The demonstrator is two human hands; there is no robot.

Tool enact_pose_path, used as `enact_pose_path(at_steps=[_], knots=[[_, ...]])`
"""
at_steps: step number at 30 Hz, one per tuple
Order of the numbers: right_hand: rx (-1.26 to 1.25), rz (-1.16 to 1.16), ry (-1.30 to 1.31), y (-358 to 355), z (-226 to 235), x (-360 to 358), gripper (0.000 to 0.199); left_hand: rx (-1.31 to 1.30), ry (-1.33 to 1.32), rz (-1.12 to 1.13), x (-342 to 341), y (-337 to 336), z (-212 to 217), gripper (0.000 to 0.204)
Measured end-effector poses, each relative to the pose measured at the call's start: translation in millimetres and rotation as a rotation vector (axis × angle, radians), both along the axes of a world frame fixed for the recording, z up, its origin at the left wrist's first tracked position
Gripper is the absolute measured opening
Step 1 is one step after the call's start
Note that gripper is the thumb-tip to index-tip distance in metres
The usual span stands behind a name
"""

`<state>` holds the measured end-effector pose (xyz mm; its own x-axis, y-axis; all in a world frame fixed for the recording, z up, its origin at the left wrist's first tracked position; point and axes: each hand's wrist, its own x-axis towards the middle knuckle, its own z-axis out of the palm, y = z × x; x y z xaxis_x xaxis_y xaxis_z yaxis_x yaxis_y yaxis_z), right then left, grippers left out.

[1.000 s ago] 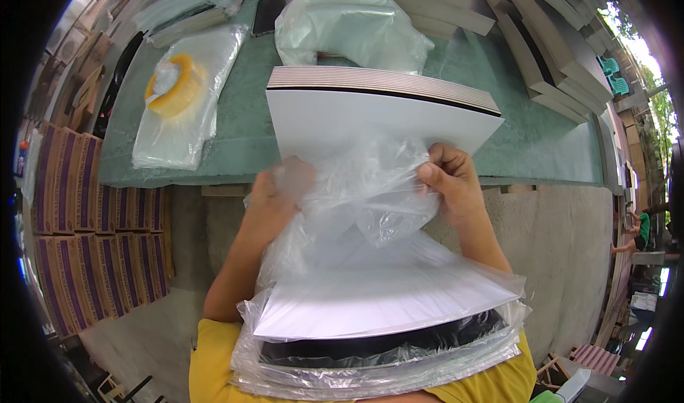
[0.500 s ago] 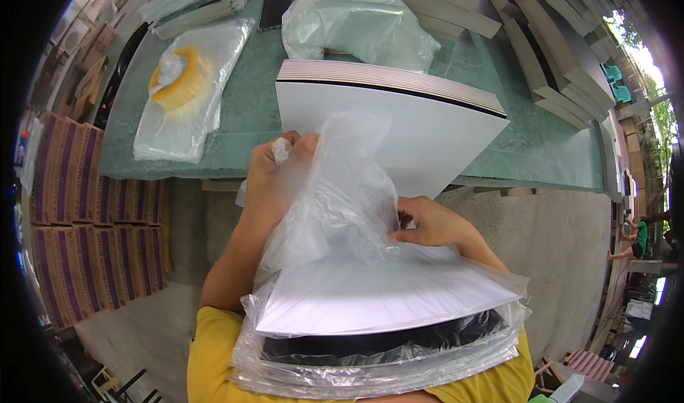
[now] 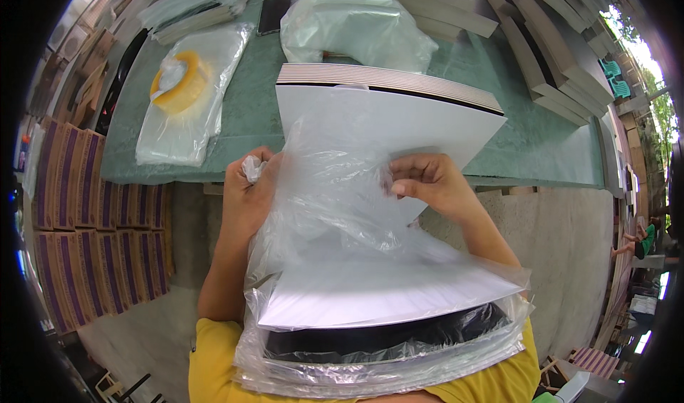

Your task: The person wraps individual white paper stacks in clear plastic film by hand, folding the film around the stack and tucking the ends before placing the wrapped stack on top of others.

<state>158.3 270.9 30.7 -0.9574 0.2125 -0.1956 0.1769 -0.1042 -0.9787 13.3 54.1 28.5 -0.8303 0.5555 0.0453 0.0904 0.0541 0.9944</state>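
Right hand raised, half-curled against clear plastic, grip unclear, left hand lowered, clenching it

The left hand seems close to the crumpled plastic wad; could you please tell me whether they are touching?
Touching: the head view shows the wad lodged between thumb and forefinger of the left hand.

Before the panels, a plastic bag is positioned; on the counter, a tape roll is laid upon flat bags at left, and boards are stacked at right.
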Motion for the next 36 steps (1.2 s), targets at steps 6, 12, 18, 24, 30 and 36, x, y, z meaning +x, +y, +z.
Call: enact_pose_path(at_steps=[6,12,18,24,30,36], knots=[[-0.042,0.159,-0.073,3,2,-4,0.015,-0.080,0.118,0.143,-2,-4,-2,0.025],[-0.038,0.178,-0.035,-2,8,-6,0.017,0.100,0.279,0.562,-21,-32,11,0.030],[-0.203,0.123,-0.036,-11,18,-15,0.022,0.222,-0.148,-0.014,-1,-25,42,0.022],[-0.248,0.196,0.020,-29,1,-24,0.029,-0.013,0.066,-0.484,22,26,38,0.024],[-0.588,0.093,0.144,-17,14,-15,0.028,-0.241,0.088,0.020,-10,-8,8,0.021],[-0.129,0.187,0.149,-12,23,-7,0.021,0.191,0.425,0.445,2,-17,83,0.023]])
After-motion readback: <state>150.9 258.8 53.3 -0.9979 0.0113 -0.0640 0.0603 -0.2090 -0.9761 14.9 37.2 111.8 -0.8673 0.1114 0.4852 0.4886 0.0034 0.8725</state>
